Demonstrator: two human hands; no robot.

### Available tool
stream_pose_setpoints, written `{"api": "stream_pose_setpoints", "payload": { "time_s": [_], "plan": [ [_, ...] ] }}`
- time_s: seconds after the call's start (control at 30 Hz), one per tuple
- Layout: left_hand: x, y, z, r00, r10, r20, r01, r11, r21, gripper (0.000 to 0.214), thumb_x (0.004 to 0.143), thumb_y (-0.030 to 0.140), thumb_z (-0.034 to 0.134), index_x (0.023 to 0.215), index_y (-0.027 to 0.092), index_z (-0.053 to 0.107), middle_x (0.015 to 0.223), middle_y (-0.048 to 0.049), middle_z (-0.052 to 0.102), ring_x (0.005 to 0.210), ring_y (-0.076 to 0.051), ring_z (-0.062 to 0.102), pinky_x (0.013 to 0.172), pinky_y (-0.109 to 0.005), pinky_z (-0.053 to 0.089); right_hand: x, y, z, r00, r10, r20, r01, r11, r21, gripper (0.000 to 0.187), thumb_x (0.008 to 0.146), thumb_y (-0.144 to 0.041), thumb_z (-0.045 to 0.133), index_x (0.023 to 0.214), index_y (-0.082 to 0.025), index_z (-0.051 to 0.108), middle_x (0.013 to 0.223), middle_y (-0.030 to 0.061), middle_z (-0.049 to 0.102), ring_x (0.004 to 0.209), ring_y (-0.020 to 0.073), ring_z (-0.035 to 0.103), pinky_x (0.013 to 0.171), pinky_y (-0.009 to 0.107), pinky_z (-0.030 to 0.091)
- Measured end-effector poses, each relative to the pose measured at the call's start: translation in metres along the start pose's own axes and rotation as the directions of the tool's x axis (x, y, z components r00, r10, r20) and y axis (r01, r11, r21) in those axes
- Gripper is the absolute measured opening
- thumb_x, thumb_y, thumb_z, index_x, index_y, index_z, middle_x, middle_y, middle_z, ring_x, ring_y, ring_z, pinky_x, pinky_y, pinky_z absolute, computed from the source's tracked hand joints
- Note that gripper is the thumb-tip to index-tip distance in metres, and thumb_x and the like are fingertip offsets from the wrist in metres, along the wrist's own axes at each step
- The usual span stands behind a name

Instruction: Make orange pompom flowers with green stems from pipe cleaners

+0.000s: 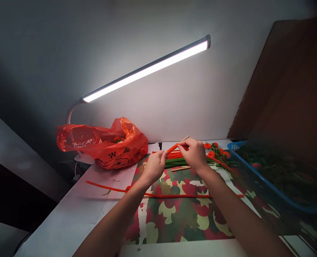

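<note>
My left hand (154, 166) and my right hand (194, 154) are raised over the table, both pinched on an orange pipe cleaner (172, 147) coiled around a thin wooden stick (185, 139). The left fingers grip the lower left end, the right fingers close around the upper part near the stick's tip. Beneath the hands lie loose orange and green pipe cleaners (174, 160) and another wooden stick (180, 168). A long orange pipe cleaner (158, 194) stretches across the patterned mat (179, 214).
An orange plastic bag (105, 142) sits at the back left beside a lit desk lamp (147, 69). Finished orange flowers (215, 150) lie right of my hands. A blue tray (270, 187) with green stems stands at the right. A brown board (289, 82) leans on the wall.
</note>
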State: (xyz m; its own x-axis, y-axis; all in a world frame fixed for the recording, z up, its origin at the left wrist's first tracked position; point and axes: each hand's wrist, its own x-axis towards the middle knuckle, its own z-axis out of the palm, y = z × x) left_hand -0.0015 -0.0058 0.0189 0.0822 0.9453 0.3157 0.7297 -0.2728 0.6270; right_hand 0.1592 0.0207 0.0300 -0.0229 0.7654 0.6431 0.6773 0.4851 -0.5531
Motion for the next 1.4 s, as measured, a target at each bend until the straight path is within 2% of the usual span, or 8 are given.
{"api": "stream_pose_setpoints", "payload": {
  "time_s": [0.27,0.4,0.63,0.7,0.8,1.03,1.23,1.4],
  "plan": [
    [-0.006,0.006,-0.006,0.997,-0.001,-0.077,-0.001,1.000,-0.016,0.032,0.089,0.039,0.034,0.062,0.022,0.037,0.052,0.0034,0.033,0.048,-0.013,0.028,0.052,-0.026,0.018,0.001,-0.002,-0.002,0.996,0.088,0.012,-0.088,0.961,0.264,0.016,0.076,-0.031,0.061,0.072,-0.016,0.068,0.073,0.0057,0.070,0.069,0.0181,0.063,0.065,0.027,0.049],
    [-0.004,0.006,-0.007,0.998,0.024,-0.062,-0.036,0.977,-0.212,0.033,0.088,0.041,0.034,0.063,0.021,0.037,0.055,0.0033,0.032,0.052,-0.012,0.028,0.052,-0.026,0.020,0.006,0.003,-0.005,0.971,0.182,0.152,-0.235,0.820,0.521,0.027,0.070,-0.042,0.067,0.074,-0.016,0.068,0.075,0.0073,0.068,0.073,0.0197,0.061,0.073,0.032,0.048],
    [0.006,-0.010,-0.008,0.960,0.165,0.225,-0.044,0.886,-0.462,0.043,0.087,0.058,0.024,0.071,0.020,0.036,0.053,0.0078,0.020,0.045,-0.008,0.018,0.043,-0.022,0.020,0.012,0.024,-0.013,0.905,0.085,0.416,-0.366,0.651,0.665,0.045,0.056,-0.056,0.075,0.071,-0.015,0.066,0.063,0.0011,0.059,0.059,0.0123,0.051,0.058,0.027,0.045],
    [0.006,-0.013,-0.014,0.923,0.220,0.315,-0.037,0.867,-0.497,0.046,0.085,0.062,0.030,0.067,0.020,0.036,0.053,0.0080,0.020,0.045,-0.007,0.018,0.042,-0.021,0.020,0.013,0.029,-0.024,0.853,0.001,0.522,-0.399,0.646,0.650,0.039,0.056,-0.050,0.078,0.066,-0.014,0.064,0.063,0.0007,0.058,0.059,0.0110,0.050,0.057,0.024,0.042],
    [0.003,-0.011,-0.027,0.863,0.286,0.417,-0.036,0.857,-0.514,0.046,0.084,0.059,0.040,0.061,0.019,0.035,0.055,0.0065,0.025,0.048,-0.007,0.022,0.044,-0.021,0.021,0.015,0.033,-0.042,0.651,-0.148,0.745,-0.493,0.664,0.562,0.035,0.060,-0.044,0.077,0.067,-0.013,0.062,0.067,-0.0002,0.058,0.059,0.0097,0.050,0.055,0.022,0.038],
    [-0.003,0.003,-0.046,0.687,0.303,0.660,-0.071,0.933,-0.354,0.044,0.087,0.055,0.038,0.065,0.017,0.040,0.060,0.0051,0.029,0.054,-0.008,0.025,0.047,-0.022,0.022,0.019,0.026,-0.063,0.291,-0.113,0.950,-0.478,0.843,0.247,0.027,0.068,-0.037,0.071,0.073,-0.012,0.062,0.065,-0.0017,0.055,0.057,0.0082,0.047,0.051,0.019,0.035],
    [-0.003,0.006,-0.053,0.633,0.280,0.722,-0.185,0.960,-0.210,0.043,0.088,0.051,0.037,0.063,0.017,0.043,0.060,0.0042,0.033,0.055,-0.009,0.031,0.050,-0.022,0.026,0.017,0.024,-0.058,0.183,-0.183,0.966,-0.403,0.882,0.243,0.022,0.073,-0.033,0.065,0.079,-0.012,0.062,0.069,-0.0013,0.053,0.062,0.0082,0.045,0.055,0.019,0.035],
    [-0.005,0.009,-0.051,0.668,0.201,0.717,-0.215,0.974,-0.073,0.040,0.088,0.049,0.038,0.065,0.017,0.049,0.059,0.0035,0.041,0.055,-0.010,0.034,0.050,-0.022,0.028,0.014,0.026,-0.048,0.211,-0.050,0.976,-0.256,0.961,0.105,0.016,0.073,-0.029,0.061,0.077,-0.013,0.064,0.067,-0.0016,0.054,0.062,0.0099,0.046,0.055,0.020,0.035]
  ]
}}
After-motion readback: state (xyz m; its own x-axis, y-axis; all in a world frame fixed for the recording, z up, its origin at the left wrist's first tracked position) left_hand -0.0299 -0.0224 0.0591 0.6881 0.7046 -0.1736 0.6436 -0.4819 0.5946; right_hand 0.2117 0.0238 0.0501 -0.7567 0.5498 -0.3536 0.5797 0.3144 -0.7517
